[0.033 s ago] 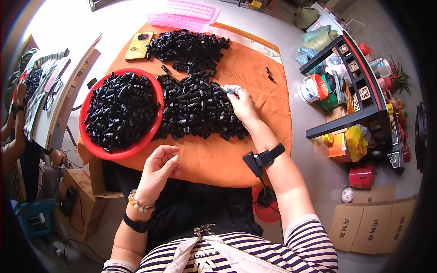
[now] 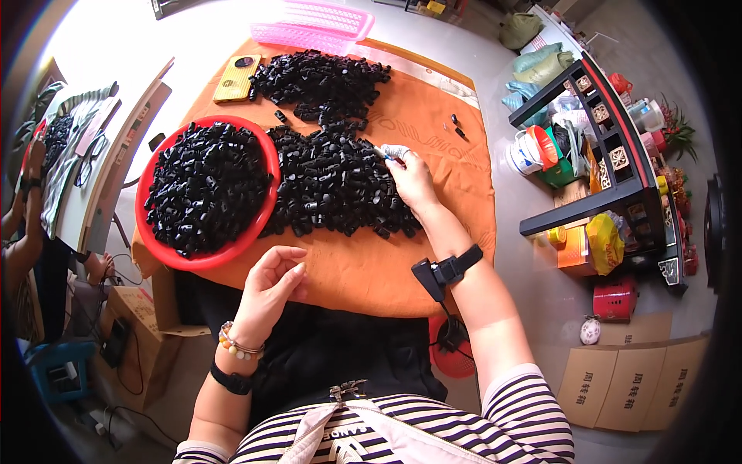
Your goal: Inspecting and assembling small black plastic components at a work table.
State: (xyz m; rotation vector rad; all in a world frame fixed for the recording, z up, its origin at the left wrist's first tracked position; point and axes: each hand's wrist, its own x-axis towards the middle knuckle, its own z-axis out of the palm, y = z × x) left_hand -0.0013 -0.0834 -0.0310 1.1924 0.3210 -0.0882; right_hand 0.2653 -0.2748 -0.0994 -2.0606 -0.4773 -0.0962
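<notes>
My right hand [image 2: 413,179] reaches to the right edge of a wide heap of small black plastic pieces [image 2: 332,182]. A white wrap covers one of its fingertips. Its fingers are drawn together; whatever lies between them is too small to make out. My left hand [image 2: 272,280] hovers near the table's front edge, fingers loosely curled and thumb a little apart, with nothing visible in it. To its upper left, a red round basin [image 2: 270,203] is piled with the same kind of black pieces. A second heap [image 2: 321,81] lies farther back, touching the nearer one.
An orange cloth [image 2: 433,255] covers the table. A yellow phone-like case [image 2: 236,77] and a pink plastic basket [image 2: 309,32] are at the back. Loose black pieces [image 2: 461,134] lie right. A dark shelf frame [image 2: 572,209] stands right; another person's arm [image 2: 27,185] shows far left.
</notes>
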